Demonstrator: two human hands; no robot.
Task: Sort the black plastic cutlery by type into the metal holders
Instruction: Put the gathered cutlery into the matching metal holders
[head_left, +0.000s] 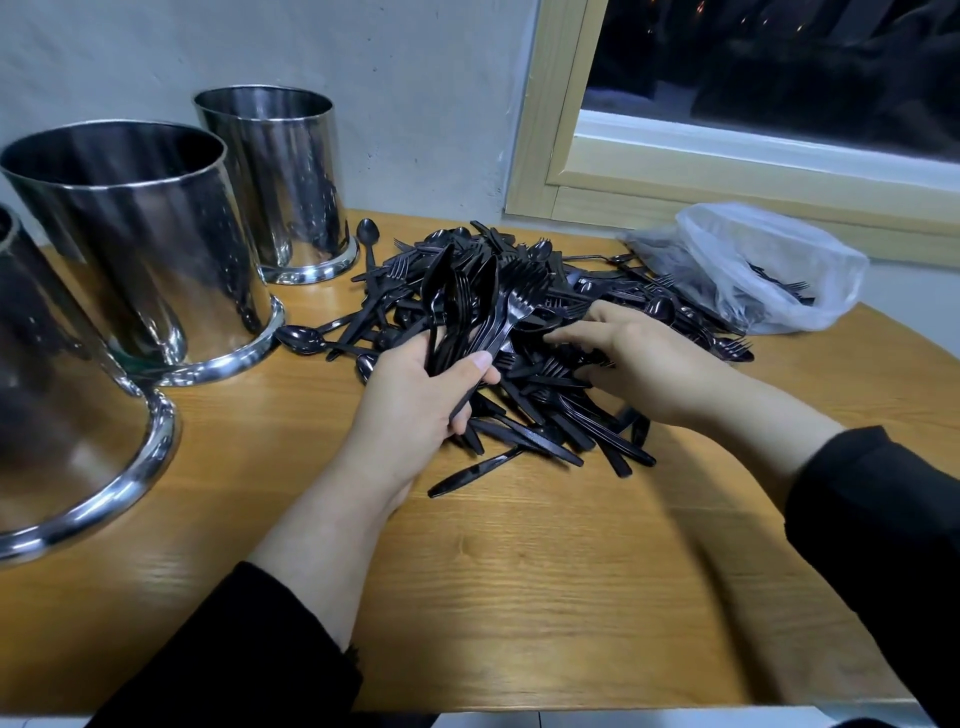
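The left hand (415, 395) grips a bundle of forks (467, 306), tines up and away, while the right hand (639, 358), fingers extended, reaches leftward into the cutlery pile (545, 395) on the table (519, 571), nearer it than the metal holders (150, 239) standing far left.

Looks forward and down from head height, close above the left hand (415, 400) and table (519, 571).
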